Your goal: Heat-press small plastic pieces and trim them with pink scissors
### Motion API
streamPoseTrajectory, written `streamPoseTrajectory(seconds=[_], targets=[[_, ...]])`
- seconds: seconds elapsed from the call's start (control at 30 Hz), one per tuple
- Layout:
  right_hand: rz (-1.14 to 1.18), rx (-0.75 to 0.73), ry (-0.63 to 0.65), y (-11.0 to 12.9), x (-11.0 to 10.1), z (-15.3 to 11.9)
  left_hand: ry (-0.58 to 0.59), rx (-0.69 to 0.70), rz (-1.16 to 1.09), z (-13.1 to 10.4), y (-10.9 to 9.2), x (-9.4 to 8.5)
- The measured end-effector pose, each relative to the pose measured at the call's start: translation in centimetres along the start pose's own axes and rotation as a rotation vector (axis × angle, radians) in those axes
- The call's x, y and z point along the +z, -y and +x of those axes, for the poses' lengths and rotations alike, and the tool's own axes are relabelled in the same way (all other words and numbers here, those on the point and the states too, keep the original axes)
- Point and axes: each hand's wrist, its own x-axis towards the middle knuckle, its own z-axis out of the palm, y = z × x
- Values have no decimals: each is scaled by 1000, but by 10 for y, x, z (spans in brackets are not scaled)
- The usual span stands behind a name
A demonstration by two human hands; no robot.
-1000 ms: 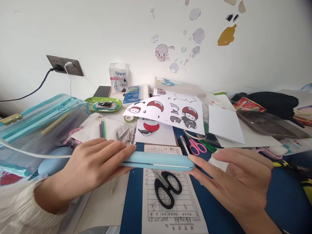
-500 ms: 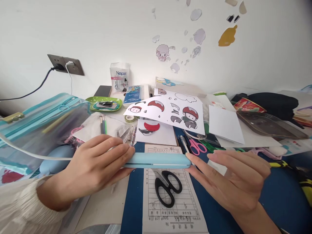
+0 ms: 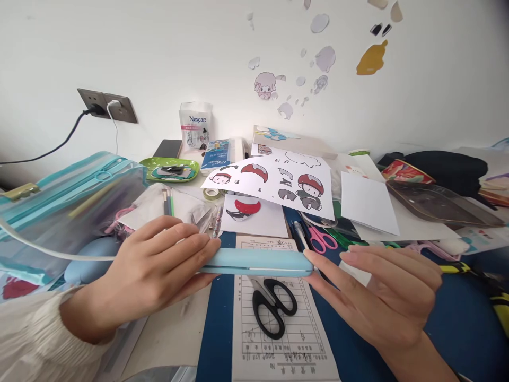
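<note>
A long light-blue device (image 3: 262, 261) with a slit along its side lies level between my hands. My left hand (image 3: 159, 270) wraps round its left part, fingers on top and thumb beneath. At its right end, my right hand (image 3: 377, 292) pinches the tip between thumb and index finger, the other fingers raised. Below the device, black-handled scissors (image 3: 274, 307) rest on a printed form pad (image 3: 286, 366). A white cable (image 3: 55, 249) runs from the left toward my left hand.
Behind are a sheet of cartoon drawings (image 3: 270, 180), pink scissors (image 3: 323, 240), a green tray (image 3: 169, 170) and a Nexcare bag (image 3: 195, 126). A clear zip pouch (image 3: 79, 212) stands left. A dark transparent case (image 3: 441, 204) lies right.
</note>
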Motion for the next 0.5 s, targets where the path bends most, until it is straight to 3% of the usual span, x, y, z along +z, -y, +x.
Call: streamPoseTrajectory(seconds=[0.23, 0.5], targets=[[15, -92, 15, -3, -3, 2, -13, -7, -36, 0, -1, 2], [-16, 28, 2, 3, -1, -1, -30, -34, -26, -1, 2, -2]])
